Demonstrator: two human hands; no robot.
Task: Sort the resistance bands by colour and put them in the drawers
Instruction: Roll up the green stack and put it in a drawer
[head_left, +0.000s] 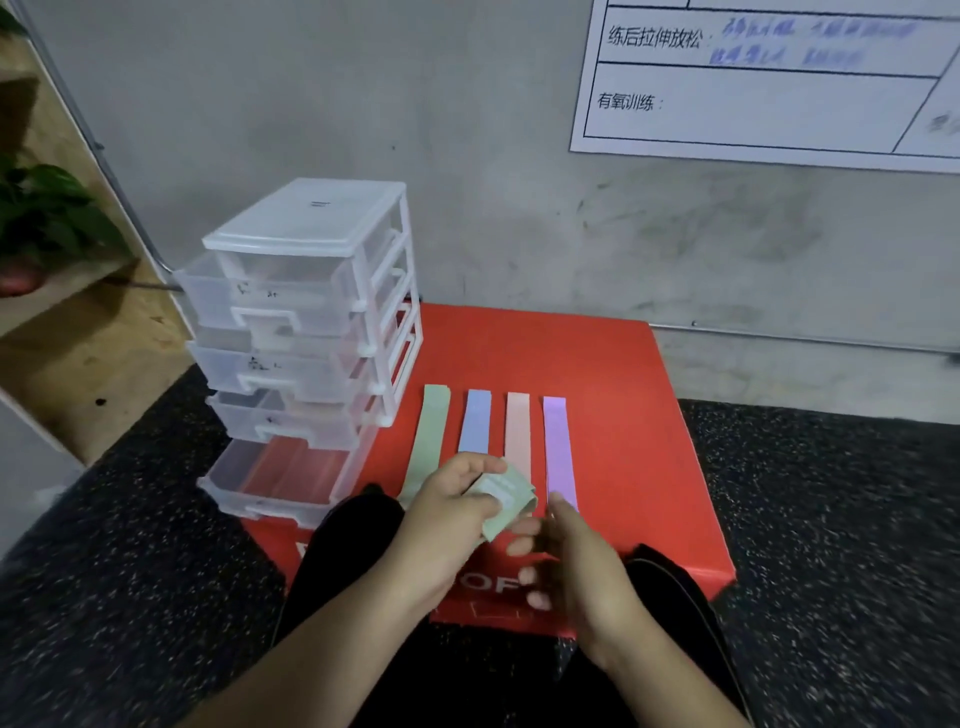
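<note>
Four resistance bands lie side by side on the red box (613, 374): a green band (430, 431), a blue band (475, 421), a pink band (518, 431) and a purple band (558, 441). My left hand (452, 499) grips a folded green band (511, 499) just above the box's near part. Beside it on the right, my right hand (566, 561) hangs with its fingers loosely curled, holding nothing. A clear plastic drawer unit (306, 332) stands at the box's left corner with all its drawers pulled out; the bottom drawer (280, 483) is pulled out furthest.
A grey wall with a white chart (769, 83) rises behind the box. A wooden shelf with a green plant (47, 218) is at the left. Dark speckled floor (831, 493) surrounds the box, and my knees in black trousers (363, 519) touch its near side.
</note>
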